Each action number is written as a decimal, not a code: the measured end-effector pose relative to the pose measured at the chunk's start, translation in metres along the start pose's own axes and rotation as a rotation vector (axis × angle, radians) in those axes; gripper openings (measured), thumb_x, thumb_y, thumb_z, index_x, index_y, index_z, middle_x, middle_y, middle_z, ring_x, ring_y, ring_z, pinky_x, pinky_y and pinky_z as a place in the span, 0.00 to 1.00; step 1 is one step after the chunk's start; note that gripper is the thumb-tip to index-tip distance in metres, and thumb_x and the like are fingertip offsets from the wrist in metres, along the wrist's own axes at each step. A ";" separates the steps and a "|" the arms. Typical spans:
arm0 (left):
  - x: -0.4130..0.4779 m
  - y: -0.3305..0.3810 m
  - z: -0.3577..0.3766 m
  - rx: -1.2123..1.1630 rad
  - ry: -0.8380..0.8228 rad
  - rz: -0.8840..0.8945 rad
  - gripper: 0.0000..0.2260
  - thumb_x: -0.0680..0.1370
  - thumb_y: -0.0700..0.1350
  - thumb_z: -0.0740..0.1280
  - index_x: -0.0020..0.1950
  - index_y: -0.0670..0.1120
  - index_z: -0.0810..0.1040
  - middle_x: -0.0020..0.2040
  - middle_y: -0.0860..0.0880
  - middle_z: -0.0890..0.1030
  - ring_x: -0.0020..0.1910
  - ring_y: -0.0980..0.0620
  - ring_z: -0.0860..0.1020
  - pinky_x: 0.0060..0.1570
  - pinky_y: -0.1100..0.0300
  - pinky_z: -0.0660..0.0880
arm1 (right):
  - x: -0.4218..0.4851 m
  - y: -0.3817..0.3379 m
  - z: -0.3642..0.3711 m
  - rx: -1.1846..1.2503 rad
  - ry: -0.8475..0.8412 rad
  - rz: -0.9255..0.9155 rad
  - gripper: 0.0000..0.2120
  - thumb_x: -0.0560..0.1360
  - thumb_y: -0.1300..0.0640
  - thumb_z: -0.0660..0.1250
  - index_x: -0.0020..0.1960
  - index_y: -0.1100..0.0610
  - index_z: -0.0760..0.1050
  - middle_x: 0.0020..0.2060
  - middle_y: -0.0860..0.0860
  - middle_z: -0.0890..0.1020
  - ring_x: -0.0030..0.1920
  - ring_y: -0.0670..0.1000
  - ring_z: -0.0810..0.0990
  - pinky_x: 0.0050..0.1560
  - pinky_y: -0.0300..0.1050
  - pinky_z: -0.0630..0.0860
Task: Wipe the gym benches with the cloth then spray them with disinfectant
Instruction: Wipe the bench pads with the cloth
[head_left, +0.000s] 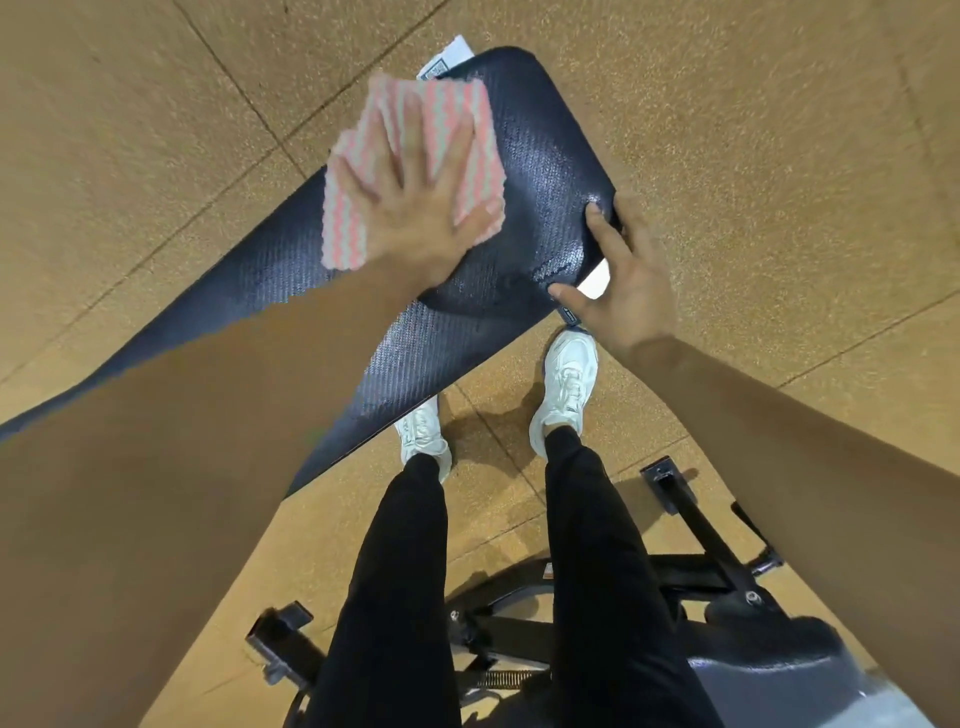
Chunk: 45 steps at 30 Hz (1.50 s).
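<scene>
Pressing cloth (457, 109) — left hand (415, 202) flat, spread
</scene>
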<state>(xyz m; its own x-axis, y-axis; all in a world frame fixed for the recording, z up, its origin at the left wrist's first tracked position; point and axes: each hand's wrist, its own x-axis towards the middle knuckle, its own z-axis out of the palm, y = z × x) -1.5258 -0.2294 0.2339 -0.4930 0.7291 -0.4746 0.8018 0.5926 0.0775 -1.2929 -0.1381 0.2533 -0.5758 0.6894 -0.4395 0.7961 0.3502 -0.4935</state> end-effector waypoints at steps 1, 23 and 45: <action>0.005 -0.002 -0.001 0.009 0.017 0.016 0.35 0.80 0.73 0.44 0.83 0.61 0.40 0.84 0.40 0.40 0.82 0.32 0.41 0.69 0.19 0.44 | 0.000 0.000 0.000 0.012 -0.005 0.000 0.41 0.73 0.45 0.76 0.80 0.50 0.62 0.81 0.52 0.56 0.80 0.55 0.57 0.78 0.55 0.60; -0.100 0.017 0.061 0.046 -0.029 0.170 0.37 0.83 0.68 0.51 0.85 0.52 0.43 0.83 0.37 0.41 0.81 0.31 0.40 0.72 0.23 0.44 | 0.014 0.027 -0.016 0.140 -0.061 -0.106 0.27 0.79 0.57 0.71 0.76 0.50 0.70 0.78 0.48 0.65 0.77 0.49 0.65 0.74 0.44 0.65; 0.013 0.087 0.005 0.138 0.044 0.264 0.32 0.82 0.69 0.40 0.84 0.58 0.42 0.84 0.39 0.42 0.81 0.30 0.41 0.74 0.25 0.41 | -0.021 0.035 -0.015 0.456 0.108 0.212 0.19 0.79 0.66 0.65 0.68 0.53 0.76 0.65 0.47 0.80 0.57 0.48 0.80 0.61 0.50 0.78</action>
<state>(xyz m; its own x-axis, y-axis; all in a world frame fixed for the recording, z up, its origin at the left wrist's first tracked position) -1.4606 -0.1696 0.2304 -0.2736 0.8678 -0.4149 0.9409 0.3310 0.0720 -1.2507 -0.1308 0.2565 -0.3690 0.7856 -0.4967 0.7173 -0.0992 -0.6897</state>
